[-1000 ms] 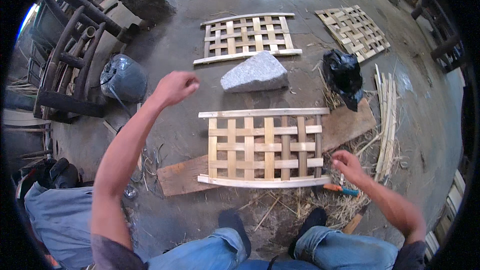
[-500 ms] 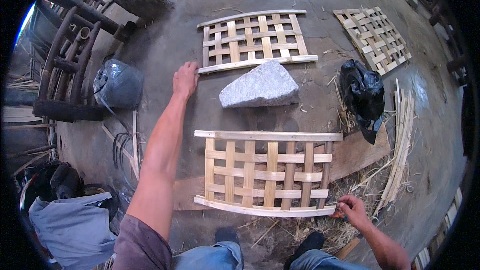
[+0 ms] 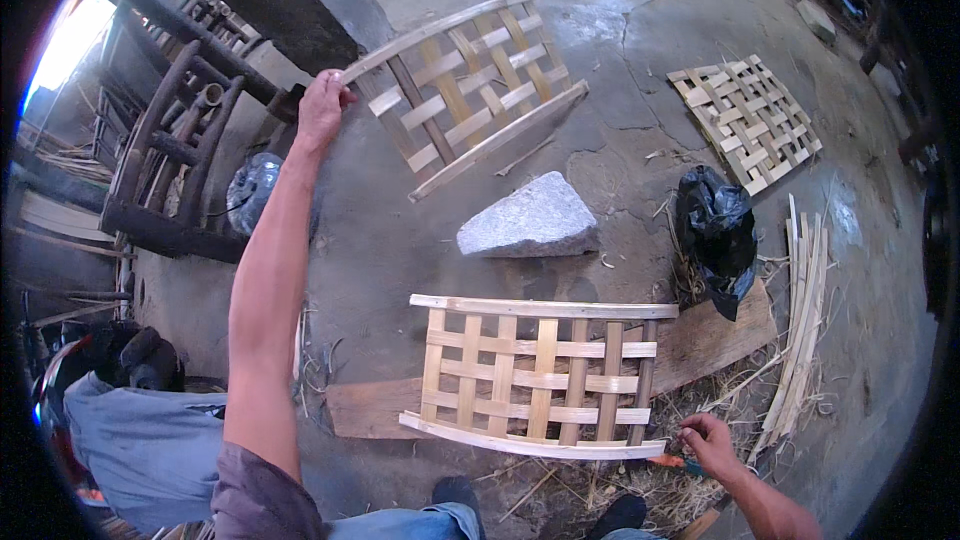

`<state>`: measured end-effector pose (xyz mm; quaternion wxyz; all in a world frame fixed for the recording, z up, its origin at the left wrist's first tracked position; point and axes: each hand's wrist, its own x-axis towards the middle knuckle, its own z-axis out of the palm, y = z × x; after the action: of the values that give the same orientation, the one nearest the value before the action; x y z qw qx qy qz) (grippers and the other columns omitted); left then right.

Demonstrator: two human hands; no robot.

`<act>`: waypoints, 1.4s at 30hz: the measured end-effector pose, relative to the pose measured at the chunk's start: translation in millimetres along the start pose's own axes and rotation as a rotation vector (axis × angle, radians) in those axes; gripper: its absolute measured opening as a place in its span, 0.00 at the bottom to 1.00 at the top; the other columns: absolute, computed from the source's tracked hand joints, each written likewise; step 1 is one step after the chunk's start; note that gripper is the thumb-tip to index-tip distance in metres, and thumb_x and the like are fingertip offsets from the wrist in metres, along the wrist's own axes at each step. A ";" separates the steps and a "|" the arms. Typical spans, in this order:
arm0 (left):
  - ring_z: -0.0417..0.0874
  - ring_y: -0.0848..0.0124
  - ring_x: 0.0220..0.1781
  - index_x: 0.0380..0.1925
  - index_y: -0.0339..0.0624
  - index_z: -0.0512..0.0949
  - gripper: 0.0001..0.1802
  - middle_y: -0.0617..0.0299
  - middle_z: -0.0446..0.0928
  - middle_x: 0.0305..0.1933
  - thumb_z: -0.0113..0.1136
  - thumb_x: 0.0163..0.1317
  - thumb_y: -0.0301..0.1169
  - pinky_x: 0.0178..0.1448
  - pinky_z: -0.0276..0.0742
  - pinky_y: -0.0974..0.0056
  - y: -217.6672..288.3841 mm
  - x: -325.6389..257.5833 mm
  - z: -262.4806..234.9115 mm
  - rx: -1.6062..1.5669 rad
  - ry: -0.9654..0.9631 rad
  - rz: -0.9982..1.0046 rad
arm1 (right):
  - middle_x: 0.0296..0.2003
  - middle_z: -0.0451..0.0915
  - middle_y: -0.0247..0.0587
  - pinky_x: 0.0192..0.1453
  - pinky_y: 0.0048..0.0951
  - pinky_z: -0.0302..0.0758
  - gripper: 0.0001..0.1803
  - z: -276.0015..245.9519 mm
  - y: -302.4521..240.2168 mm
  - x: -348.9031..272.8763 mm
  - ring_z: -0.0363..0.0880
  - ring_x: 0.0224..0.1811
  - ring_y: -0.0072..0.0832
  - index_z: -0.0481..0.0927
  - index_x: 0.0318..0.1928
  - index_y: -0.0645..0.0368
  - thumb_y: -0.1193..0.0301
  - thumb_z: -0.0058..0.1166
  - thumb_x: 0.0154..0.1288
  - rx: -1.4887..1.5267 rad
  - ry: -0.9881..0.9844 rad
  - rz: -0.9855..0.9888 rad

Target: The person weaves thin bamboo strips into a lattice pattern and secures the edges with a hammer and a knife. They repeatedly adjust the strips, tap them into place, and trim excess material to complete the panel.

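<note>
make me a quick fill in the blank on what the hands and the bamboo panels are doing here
1. The left hand grips a corner of the far woven panel, which is ____ off the ground.
2. A grey ____ lies between the far woven panel and the near woven panel.
3. The right hand is at the near woven panel's lower ____ corner.
4. The near woven panel rests on a wooden ____.

Missing words: tilted; stone; right; board
</note>
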<state>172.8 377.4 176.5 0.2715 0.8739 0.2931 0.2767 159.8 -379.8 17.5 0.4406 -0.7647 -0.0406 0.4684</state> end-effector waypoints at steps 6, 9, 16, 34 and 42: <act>0.80 0.74 0.39 0.47 0.46 0.75 0.13 0.68 0.73 0.34 0.45 0.75 0.40 0.45 0.78 0.66 -38.2 -53.1 -30.5 -0.422 -0.048 -0.227 | 0.32 0.82 0.37 0.41 0.26 0.76 0.09 -1.5 -6.2 -14.4 0.80 0.35 0.22 0.79 0.44 0.67 0.76 0.54 0.66 -0.041 0.009 -0.111; 0.80 0.72 0.40 0.45 0.48 0.73 0.11 0.68 0.71 0.33 0.47 0.74 0.40 0.50 0.80 0.62 -49.4 -74.7 -47.1 -0.683 -0.015 -0.358 | 0.33 0.82 0.37 0.42 0.28 0.76 0.10 -2.9 -12.0 -20.6 0.80 0.35 0.22 0.79 0.45 0.67 0.74 0.56 0.65 -0.016 0.001 -0.114; 0.83 0.69 0.41 0.43 0.49 0.73 0.10 0.68 0.71 0.34 0.46 0.74 0.40 0.52 0.82 0.58 -47.6 -89.6 -94.5 -0.820 0.009 -0.312 | 0.34 0.82 0.37 0.41 0.24 0.75 0.10 1.0 -22.4 -33.2 0.79 0.36 0.20 0.79 0.45 0.66 0.74 0.58 0.65 -0.104 -0.029 -0.193; 0.83 0.68 0.40 0.36 0.46 0.70 0.11 0.65 0.72 0.34 0.45 0.75 0.39 0.52 0.84 0.57 -33.5 -86.7 -72.8 -0.876 -0.062 -0.275 | 0.37 0.83 0.42 0.43 0.26 0.81 0.10 11.5 -25.3 -40.8 0.83 0.38 0.24 0.76 0.49 0.68 0.78 0.53 0.68 -0.180 -0.061 -0.073; 0.80 0.75 0.42 0.46 0.41 0.76 0.14 0.65 0.77 0.39 0.47 0.75 0.39 0.52 0.80 0.66 -5.6 -47.0 -14.7 -0.627 0.011 -0.016 | 0.35 0.84 0.42 0.42 0.28 0.79 0.10 4.1 -6.5 -37.0 0.83 0.36 0.24 0.79 0.44 0.68 0.76 0.55 0.65 -0.172 0.025 -0.087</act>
<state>129.6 354.7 168.0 0.5283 0.7439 0.2018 0.3561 138.4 -390.9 46.7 0.3936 -0.8031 -0.1085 0.4339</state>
